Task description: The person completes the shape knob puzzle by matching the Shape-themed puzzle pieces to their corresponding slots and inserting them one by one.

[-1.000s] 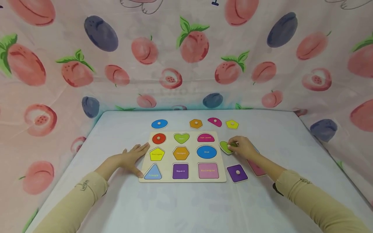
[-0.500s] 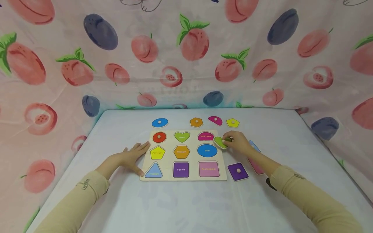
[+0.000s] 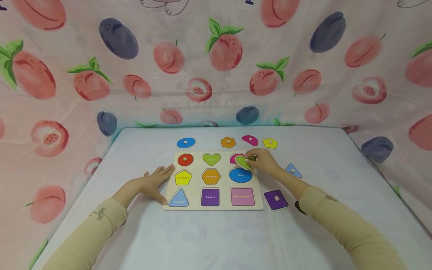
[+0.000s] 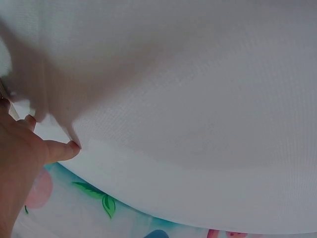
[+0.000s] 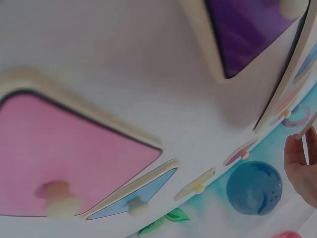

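My right hand (image 3: 264,161) pinches a green heart puzzle piece (image 3: 240,162) over the upper right of the wooden shape board (image 3: 194,207). The heart overlaps the magenta half-round place and is tilted. In the right wrist view the same hand (image 5: 304,163) shows at the right edge, with a thin piece edge-on at its fingertips. My left hand (image 3: 153,184) lies with spread fingers along the board's left edge, thumb at the lower corner. The left wrist view shows that hand (image 4: 25,151) at the far left. A red circle piece (image 3: 185,160) with a knob sits in the board.
Behind the board lie a blue oval (image 3: 186,143), orange hexagon (image 3: 228,142), magenta half-round (image 3: 249,140) and yellow pentagon piece (image 3: 270,143). A purple square (image 3: 276,200) and light blue triangle (image 3: 293,171) lie to the right. A pink rectangle (image 5: 74,153) shows in the right wrist view.
My right hand has carried the green heart leftward from the table beside the board to over its upper right. The left hand stays at the board's left edge.
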Available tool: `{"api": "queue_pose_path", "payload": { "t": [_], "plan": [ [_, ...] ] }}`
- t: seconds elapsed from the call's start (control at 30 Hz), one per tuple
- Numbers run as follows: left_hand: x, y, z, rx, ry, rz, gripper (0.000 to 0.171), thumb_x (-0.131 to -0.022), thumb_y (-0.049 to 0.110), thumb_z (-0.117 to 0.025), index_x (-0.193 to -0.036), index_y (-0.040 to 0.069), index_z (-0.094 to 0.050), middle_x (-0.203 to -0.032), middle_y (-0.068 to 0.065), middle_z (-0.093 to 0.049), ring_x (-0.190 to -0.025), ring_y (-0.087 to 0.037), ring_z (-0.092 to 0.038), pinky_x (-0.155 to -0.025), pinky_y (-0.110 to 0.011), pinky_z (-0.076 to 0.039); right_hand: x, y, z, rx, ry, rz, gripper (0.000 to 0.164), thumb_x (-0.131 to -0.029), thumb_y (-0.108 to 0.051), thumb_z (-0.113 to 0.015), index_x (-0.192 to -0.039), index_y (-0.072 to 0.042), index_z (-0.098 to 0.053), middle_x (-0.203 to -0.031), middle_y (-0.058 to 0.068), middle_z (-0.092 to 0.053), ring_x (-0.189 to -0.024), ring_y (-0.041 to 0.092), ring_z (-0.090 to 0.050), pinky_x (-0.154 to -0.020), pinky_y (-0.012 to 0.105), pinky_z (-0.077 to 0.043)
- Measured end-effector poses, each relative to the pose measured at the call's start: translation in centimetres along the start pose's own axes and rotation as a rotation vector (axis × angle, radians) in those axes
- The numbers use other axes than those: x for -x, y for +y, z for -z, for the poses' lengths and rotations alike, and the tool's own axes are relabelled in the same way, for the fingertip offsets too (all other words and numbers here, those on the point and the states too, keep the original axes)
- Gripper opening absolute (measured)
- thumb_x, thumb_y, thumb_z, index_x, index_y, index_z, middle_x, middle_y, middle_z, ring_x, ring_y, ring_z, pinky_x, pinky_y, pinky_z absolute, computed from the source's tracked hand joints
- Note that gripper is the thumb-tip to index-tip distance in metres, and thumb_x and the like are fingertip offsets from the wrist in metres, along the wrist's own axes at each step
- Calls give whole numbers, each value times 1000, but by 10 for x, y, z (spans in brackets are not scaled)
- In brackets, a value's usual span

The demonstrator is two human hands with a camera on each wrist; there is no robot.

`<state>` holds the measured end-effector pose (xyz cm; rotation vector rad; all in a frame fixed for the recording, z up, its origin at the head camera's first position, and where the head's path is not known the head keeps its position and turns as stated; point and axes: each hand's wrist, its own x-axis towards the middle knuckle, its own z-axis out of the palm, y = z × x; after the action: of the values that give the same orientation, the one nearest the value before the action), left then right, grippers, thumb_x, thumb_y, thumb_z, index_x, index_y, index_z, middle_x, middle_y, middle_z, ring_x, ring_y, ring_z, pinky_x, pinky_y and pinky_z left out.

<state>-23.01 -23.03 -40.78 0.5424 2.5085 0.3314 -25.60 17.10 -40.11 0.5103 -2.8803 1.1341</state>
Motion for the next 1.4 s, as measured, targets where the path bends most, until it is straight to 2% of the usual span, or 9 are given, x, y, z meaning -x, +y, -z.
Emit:
{"api": "queue_pose_path", "payload": {
  "t": [0.43,0.67,1.03,1.4],
  "plan": [
    [-1,1,1,1,-3,15,123,-62,48,-83,-153,13,-6,-160,-11,-2,-144,-43,0,-103,-76,-1,-24,-7,-19,-22,-23,60,16,-86,-6,-66,-99,3,-70,-110,21,-66,-107,36,-59,-92,45,-52],
    [1,1,3,4,-3,15,124,-62,47,-83,-153,12,-6,-160,-11,-2,-144,-43,0,-103,-76,0,-34,-16,-30,-7,-50,69,13,-87,-8,-66,-97,0,-70,-112,18,-66,-110,34,-58,-96,42,-49],
    [0,-1,3,7,4,20,124,-61,47,-84,-153,13,-7,-160,-11,-2,-144,-43,1,-103,-76,0,-48,-24,-46,5,-36,93,11,-87,-7,-67,-93,1,-71,-103,16,-69,-97,29,-59,-91,41,-50],
    [-1,-2,-1,-1,10,7,123,-62,47,-84,-153,14,-8,-160,-10,-3,-144,-43,-1,-103,-76,-2,-58,-39,-62,-8,-45,79,8,-86,-4,-67,-90,2,-70,-100,16,-70,-96,29,-60,-94,40,-50]
  ]
}}
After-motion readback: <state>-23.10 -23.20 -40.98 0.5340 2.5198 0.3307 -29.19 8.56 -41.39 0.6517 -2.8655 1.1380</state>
